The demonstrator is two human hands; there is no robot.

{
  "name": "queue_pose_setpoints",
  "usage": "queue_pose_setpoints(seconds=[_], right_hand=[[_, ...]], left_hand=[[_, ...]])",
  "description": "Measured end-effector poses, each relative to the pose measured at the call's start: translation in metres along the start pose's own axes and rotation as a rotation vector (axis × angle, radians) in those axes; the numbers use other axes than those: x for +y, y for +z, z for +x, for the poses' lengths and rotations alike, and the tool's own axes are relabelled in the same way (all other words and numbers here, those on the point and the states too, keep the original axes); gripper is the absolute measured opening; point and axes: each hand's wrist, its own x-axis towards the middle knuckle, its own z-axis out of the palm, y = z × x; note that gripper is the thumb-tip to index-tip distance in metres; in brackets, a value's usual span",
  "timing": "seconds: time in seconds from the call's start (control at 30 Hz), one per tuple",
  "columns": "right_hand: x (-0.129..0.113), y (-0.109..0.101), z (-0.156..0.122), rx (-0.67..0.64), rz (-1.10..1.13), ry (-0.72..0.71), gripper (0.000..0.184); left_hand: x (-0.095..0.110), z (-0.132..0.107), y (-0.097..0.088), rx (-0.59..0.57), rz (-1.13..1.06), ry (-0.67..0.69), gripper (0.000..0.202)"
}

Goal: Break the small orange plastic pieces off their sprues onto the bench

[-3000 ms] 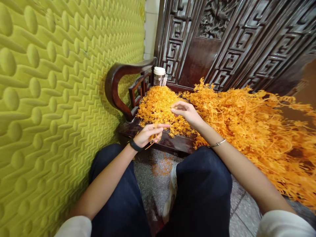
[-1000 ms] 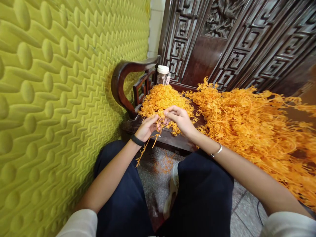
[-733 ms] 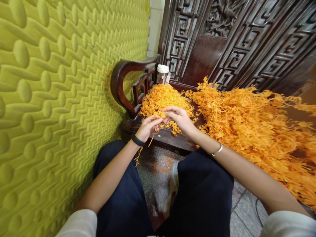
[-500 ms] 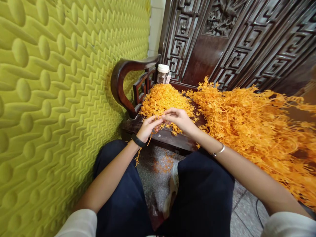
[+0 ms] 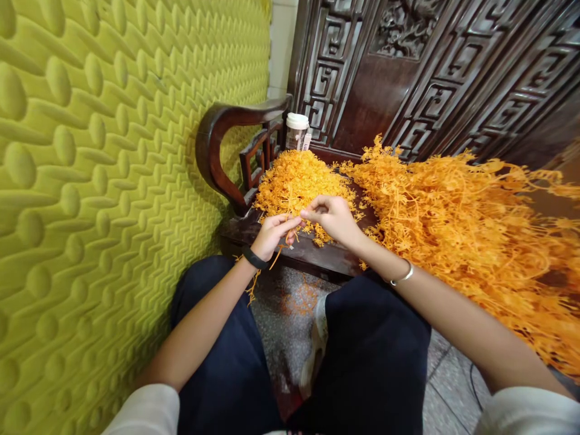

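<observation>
Compared with three seconds back, I see my right hand (image 5: 333, 219) has come off the small heap (image 5: 299, 181) and joined my left hand (image 5: 274, 232) at the front edge of the bench (image 5: 317, 257); over the last half second they have barely shifted. The room is tight: the padded yellow wall (image 5: 113, 181) runs close on the left, the curved armrest (image 5: 222, 142) stands just beyond my left hand, and the large tangle (image 5: 475, 229) fills the seat to the right. The free space is toward my knees. Both sets of fingers (image 5: 310, 212) are pinched nearly closed on one orange sprig (image 5: 290, 232), which sits between the fingertips, its stem trailing down past my left wrist.
</observation>
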Motion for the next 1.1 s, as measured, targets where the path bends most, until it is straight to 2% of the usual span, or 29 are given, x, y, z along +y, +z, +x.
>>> queue_pose_setpoints(seconds=[0.07, 0.2, 0.27, 0.43, 0.57, 0.73, 0.87, 1.1], right_hand=[[-0.001, -0.001, 0.001, -0.082, 0.019, 0.016, 0.026], [-0.001, -0.006, 0.004, -0.323, 0.092, 0.083, 0.03], [0.0, -0.01, 0.005, -0.38, 0.092, 0.098, 0.031], [0.002, -0.014, 0.006, -0.382, 0.227, 0.128, 0.031], [0.002, -0.013, 0.005, -0.344, 0.394, 0.214, 0.029], [-0.004, -0.009, 0.001, -0.296, 0.483, 0.276, 0.029], [-0.006, -0.003, 0.0, -0.38, 0.598, 0.265, 0.029], [0.001, 0.005, 0.002, -0.517, 0.725, 0.258, 0.022]], left_hand=[[0.0, -0.001, -0.001, -0.004, -0.002, -0.004, 0.025], [-0.002, -0.002, -0.002, 0.017, 0.035, 0.014, 0.024], [-0.002, -0.002, -0.002, 0.016, 0.062, 0.021, 0.024], [0.001, -0.003, 0.0, -0.019, 0.062, -0.019, 0.023], [0.005, -0.003, 0.002, -0.05, -0.024, -0.049, 0.022], [0.006, -0.002, 0.003, -0.074, -0.143, -0.06, 0.02], [0.005, 0.0, 0.001, -0.111, -0.252, -0.058, 0.021], [0.001, 0.002, -0.006, -0.128, -0.276, -0.031, 0.03]])
